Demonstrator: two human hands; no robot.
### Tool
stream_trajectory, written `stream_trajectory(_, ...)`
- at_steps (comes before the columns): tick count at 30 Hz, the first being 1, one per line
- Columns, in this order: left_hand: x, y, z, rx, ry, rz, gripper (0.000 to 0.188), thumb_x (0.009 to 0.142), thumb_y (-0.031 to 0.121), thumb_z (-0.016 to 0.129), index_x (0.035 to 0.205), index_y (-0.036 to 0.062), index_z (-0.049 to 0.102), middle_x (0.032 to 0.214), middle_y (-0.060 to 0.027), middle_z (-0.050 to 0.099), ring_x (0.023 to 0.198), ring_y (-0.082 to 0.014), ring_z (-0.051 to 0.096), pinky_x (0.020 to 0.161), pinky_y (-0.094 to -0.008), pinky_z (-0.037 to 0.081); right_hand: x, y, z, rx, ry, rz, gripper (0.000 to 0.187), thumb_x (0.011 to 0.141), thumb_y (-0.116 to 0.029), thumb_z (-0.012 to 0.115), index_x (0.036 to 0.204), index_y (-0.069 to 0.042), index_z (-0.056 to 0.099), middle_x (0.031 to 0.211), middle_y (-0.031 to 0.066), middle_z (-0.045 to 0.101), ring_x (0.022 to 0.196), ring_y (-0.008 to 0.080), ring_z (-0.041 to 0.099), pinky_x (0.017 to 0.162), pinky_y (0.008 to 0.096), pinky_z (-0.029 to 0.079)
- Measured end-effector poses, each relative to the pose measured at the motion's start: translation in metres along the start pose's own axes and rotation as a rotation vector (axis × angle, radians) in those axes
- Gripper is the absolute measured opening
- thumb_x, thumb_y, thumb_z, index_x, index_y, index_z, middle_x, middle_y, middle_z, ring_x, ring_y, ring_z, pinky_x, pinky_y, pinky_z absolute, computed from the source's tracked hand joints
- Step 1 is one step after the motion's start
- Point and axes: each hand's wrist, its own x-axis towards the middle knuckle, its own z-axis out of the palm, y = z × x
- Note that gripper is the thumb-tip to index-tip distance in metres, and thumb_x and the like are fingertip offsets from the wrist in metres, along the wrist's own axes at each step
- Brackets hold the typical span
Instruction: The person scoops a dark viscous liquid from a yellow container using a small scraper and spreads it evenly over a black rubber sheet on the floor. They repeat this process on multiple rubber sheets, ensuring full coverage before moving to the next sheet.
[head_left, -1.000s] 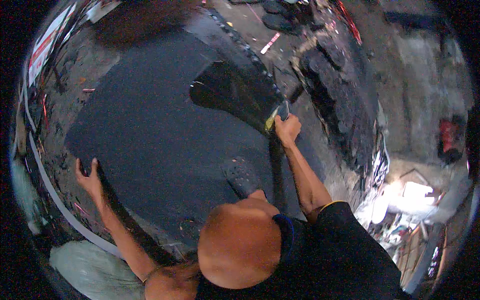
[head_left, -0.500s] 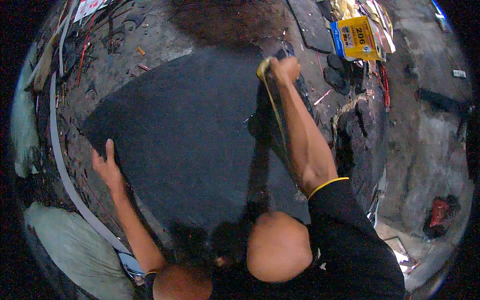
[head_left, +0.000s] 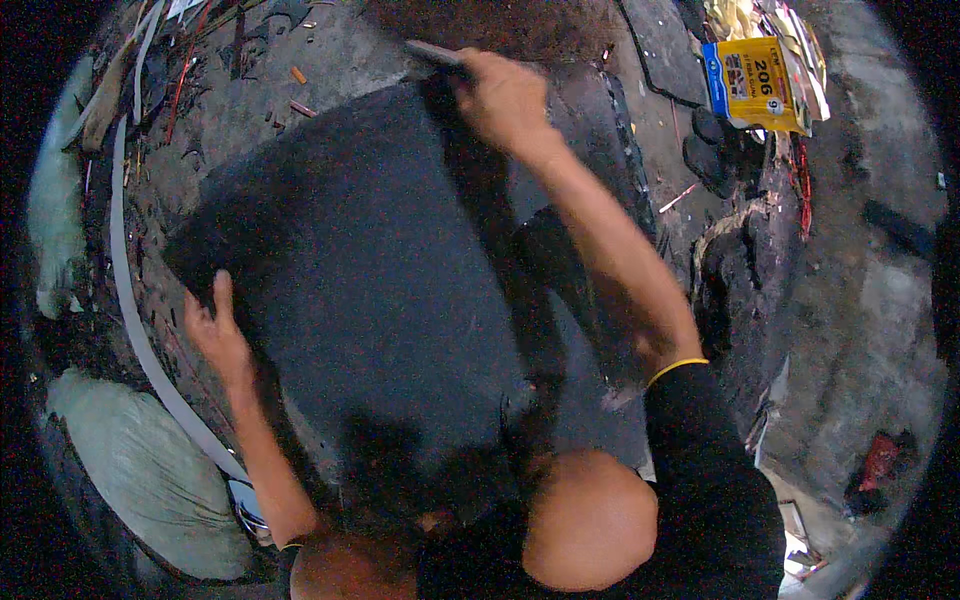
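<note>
A large dark sheet lies in front of me, its left end coming to a corner. My right hand is at its far edge, fingers wrapped round a flat grey tool. That tool juts out to the left; motion blur hides its exact kind. My left hand rests at the sheet's left edge with thumb and fingers apart. Between my arms, a dark shadow falls across the sheet, and my knees show at the near side.
A yellow and blue packet lies at the far right beside crumpled papers. Pale green sacks stand on the left, along a long grey strip. Scraps and red strands litter the floor. A red object lies far right.
My right hand has moved left and away from me, to the sheet's far edge. A thin yellowish strand seen beneath it before no longer shows. My left hand has stayed in place.
</note>
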Motion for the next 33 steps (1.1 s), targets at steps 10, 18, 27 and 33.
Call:
stream_trajectory(10,0.064,-0.044,0.014,-0.381,-0.275,-0.193,0.063,0.101,0.028,0.075,0.149,-0.0076,0.053,0.136,-0.0157,0.067,0.118,-0.0255,0.066,0.104,-0.0374,0.051,-0.084,-0.059,-0.049,0.398,0.156,0.179,0.038,0.086,-0.013,0.069,0.124,-0.008,0.076,0.113,0.0185,0.077,0.101,0.0306,0.075,0.089,0.0415,0.059)
stream_trajectory(18,0.048,-0.066,0.032,-0.083,0.023,0.194,0.054,0.102,0.032,0.074,0.137,-0.0077,0.062,0.125,-0.0160,0.072,0.109,-0.0274,0.069,0.103,-0.0380,0.051,-0.046,0.090,-0.043,-0.139,-0.053,0.286,0.042,0.092,-0.039,0.078,0.116,-0.005,0.078,0.095,0.0260,0.077,0.091,0.0431,0.075,0.081,0.0517,0.058)
stream_trajectory(27,0.021,-0.038,0.032,-0.144,0.019,0.238,0.042,0.102,0.027,0.075,0.130,-0.0047,0.069,0.118,-0.0153,0.076,0.107,-0.0230,0.069,0.097,-0.0379,0.052,0.018,-0.147,0.036,0.164,-0.144,0.053,0.037,0.087,-0.029,0.079,0.121,-0.015,0.076,0.097,0.0180,0.077,0.092,0.0414,0.074,0.078,0.0543,0.058)
stream_trajectory(33,0.026,-0.076,0.016,-0.153,-0.138,0.110,0.063,0.101,0.013,0.072,0.155,-0.0052,0.045,0.139,-0.0231,0.067,0.120,-0.0285,0.069,0.105,-0.0390,0.053,-0.045,-0.204,0.048,0.272,0.186,-0.386,0.041,0.087,-0.011,0.074,0.128,-0.016,0.073,0.089,0.0129,0.071,0.082,0.0352,0.070,0.076,0.0527,0.057)
